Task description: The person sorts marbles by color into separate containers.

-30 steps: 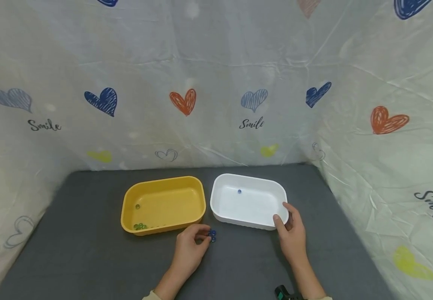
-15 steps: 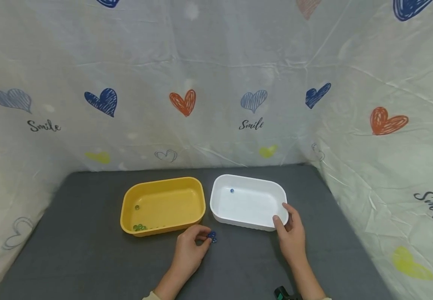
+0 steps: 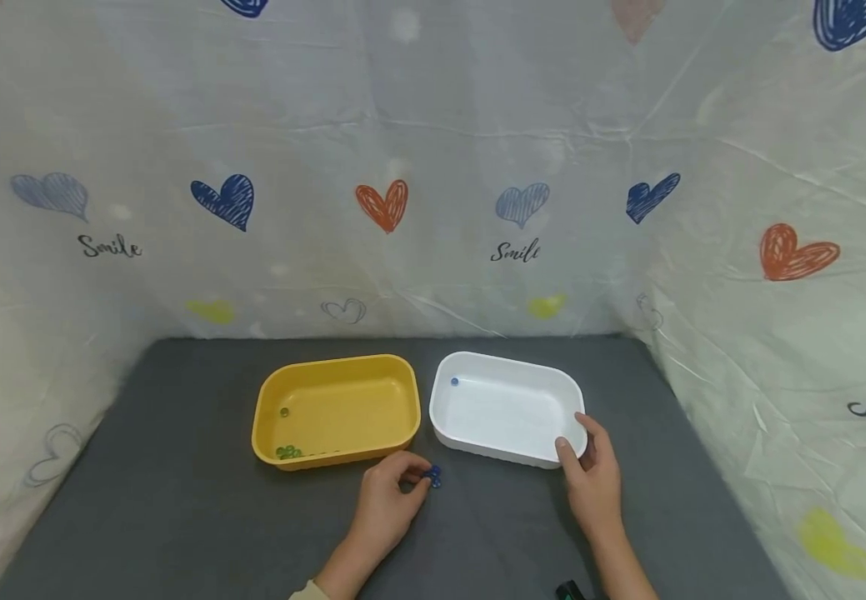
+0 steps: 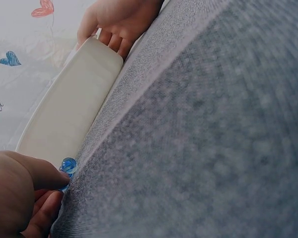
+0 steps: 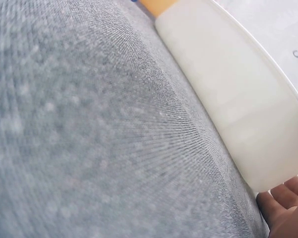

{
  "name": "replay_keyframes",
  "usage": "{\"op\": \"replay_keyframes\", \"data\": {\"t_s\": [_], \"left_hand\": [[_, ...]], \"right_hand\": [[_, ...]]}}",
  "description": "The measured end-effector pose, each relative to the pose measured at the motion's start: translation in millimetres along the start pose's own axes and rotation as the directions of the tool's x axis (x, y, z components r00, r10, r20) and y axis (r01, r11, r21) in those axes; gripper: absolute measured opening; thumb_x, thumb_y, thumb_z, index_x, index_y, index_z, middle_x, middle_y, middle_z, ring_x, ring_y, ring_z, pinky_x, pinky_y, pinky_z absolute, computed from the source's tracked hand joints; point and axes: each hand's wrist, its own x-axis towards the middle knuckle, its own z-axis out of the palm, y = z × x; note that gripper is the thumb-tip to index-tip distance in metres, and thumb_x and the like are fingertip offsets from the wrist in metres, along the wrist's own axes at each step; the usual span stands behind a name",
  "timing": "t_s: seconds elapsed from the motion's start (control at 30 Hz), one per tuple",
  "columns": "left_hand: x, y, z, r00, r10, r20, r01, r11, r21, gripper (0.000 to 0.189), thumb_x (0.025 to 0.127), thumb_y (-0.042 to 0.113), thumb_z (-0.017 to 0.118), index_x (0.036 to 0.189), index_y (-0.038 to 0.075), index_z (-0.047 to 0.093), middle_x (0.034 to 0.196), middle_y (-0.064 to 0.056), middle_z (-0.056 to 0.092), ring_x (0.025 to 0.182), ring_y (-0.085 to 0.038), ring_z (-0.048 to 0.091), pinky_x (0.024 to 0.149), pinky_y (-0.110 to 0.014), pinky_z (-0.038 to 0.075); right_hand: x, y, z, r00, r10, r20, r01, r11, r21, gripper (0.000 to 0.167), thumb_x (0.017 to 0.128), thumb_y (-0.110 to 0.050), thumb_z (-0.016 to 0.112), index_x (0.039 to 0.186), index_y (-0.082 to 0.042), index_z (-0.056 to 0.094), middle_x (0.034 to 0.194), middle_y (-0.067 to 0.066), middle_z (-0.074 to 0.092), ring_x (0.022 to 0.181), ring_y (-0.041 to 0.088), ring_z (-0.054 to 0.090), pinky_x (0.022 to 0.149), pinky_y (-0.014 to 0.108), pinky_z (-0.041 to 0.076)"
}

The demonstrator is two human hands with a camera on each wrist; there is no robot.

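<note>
Just in front of the gap between two trays, my left hand (image 3: 390, 492) has its thumb and fingertips at a small cluster of blue glass marbles (image 3: 435, 475) on the dark cloth. In the left wrist view one blue marble (image 4: 68, 164) shows above the thumb tip, and another is partly hidden between thumb and fingers, seemingly pinched. My right hand (image 3: 595, 475) grips the near right corner of the white tray (image 3: 508, 454), thumb on the front side and fingers at the right end. A single blue marble (image 3: 454, 382) lies inside that tray, toward its left end.
Left of the white tray stands a yellow tray (image 3: 342, 454) with several green marbles (image 3: 288, 452) in its near left corner and one apart behind them. A dark object (image 3: 570, 590) shows at the bottom edge by the right wrist. A heart-printed curtain (image 3: 433, 167) surrounds the table.
The blue marble in the white tray has rolled left. The blue marbles at my left fingertips have shifted slightly. My right hand keeps its grip, and the head view has turned a little.
</note>
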Motion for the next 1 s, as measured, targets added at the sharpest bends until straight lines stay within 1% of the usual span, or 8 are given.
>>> {"op": "replay_keyframes", "data": {"t_s": [0.17, 0.3, 0.53, 0.67, 0.87, 1.0], "left_hand": [[1.3, 0.0, 1.5, 1.000, 0.006, 0.012, -0.006, 1.000, -0.004, 0.029, 0.084, -0.012, 0.087, 0.098, 0.012, 0.080, 0.098, 0.005, 0.077, 0.083, -0.010, 0.073, 0.074, -0.030, 0.062], [1.2, -1.2, 2.4, 1.000, 0.006, 0.017, -0.006, 1.000, -0.010, 0.030, 0.084, -0.013, 0.086, 0.098, 0.012, 0.080, 0.097, 0.005, 0.077, 0.083, -0.010, 0.072, 0.074, -0.029, 0.062], [-0.5, -0.8, 0.0, 1.000, 0.009, 0.017, -0.009, 1.000, 0.017, 0.029, 0.082, -0.012, 0.084, 0.099, 0.011, 0.080, 0.096, 0.005, 0.075, 0.080, -0.006, 0.068, 0.071, -0.028, 0.060], [-0.8, 1.5, -0.4, 1.000, 0.004, 0.023, -0.004, 1.000, 0.016, 0.028, 0.082, -0.011, 0.083, 0.099, 0.011, 0.080, 0.096, 0.004, 0.074, 0.080, -0.005, 0.066, 0.071, -0.028, 0.060], [-0.8, 2.2, -0.1, 1.000, 0.013, 0.014, -0.013, 1.000, 0.018, 0.028, 0.081, -0.012, 0.082, 0.098, 0.010, 0.080, 0.095, 0.004, 0.073, 0.079, -0.006, 0.065, 0.070, -0.027, 0.058], [0.1, 5.0, -0.2, 1.000, 0.010, 0.012, -0.010, 1.000, 0.013, 0.028, 0.081, -0.011, 0.083, 0.098, 0.011, 0.080, 0.094, 0.004, 0.073, 0.078, -0.006, 0.064, 0.070, -0.027, 0.058]], "right_hand": [[0.5, 0.0, -1.7, 1.000, -0.010, -0.008, 0.010, 1.000, 0.002, 0.051, 0.106, -0.004, 0.070, 0.154, 0.003, 0.051, 0.166, 0.026, 0.043, 0.150, 0.043, 0.047, 0.101, 0.004, 0.041], [0.5, 0.1, -1.9, 1.000, -0.010, -0.004, 0.010, 1.000, -0.016, 0.052, 0.106, -0.005, 0.070, 0.154, 0.003, 0.050, 0.166, 0.027, 0.044, 0.150, 0.044, 0.047, 0.100, 0.003, 0.040], [0.0, 1.0, 0.8, 1.000, -0.006, 0.007, 0.006, 1.000, -0.005, 0.054, 0.106, -0.004, 0.071, 0.155, 0.004, 0.049, 0.166, 0.028, 0.043, 0.151, 0.046, 0.046, 0.100, 0.003, 0.041], [0.3, 2.1, 0.2, 1.000, -0.002, 0.011, 0.002, 1.000, -0.007, 0.055, 0.106, -0.005, 0.071, 0.155, 0.004, 0.048, 0.166, 0.029, 0.042, 0.151, 0.048, 0.046, 0.100, 0.003, 0.041], [0.6, 0.8, 0.4, 1.000, 0.003, 0.010, -0.003, 1.000, -0.007, 0.054, 0.106, -0.007, 0.072, 0.155, 0.003, 0.049, 0.166, 0.026, 0.042, 0.152, 0.044, 0.046, 0.100, 0.002, 0.040], [0.8, 1.3, 0.7, 1.000, 0.002, 0.008, -0.002, 1.000, -0.002, 0.054, 0.105, -0.005, 0.071, 0.155, 0.003, 0.049, 0.166, 0.027, 0.042, 0.151, 0.045, 0.046, 0.100, 0.003, 0.040]]}}
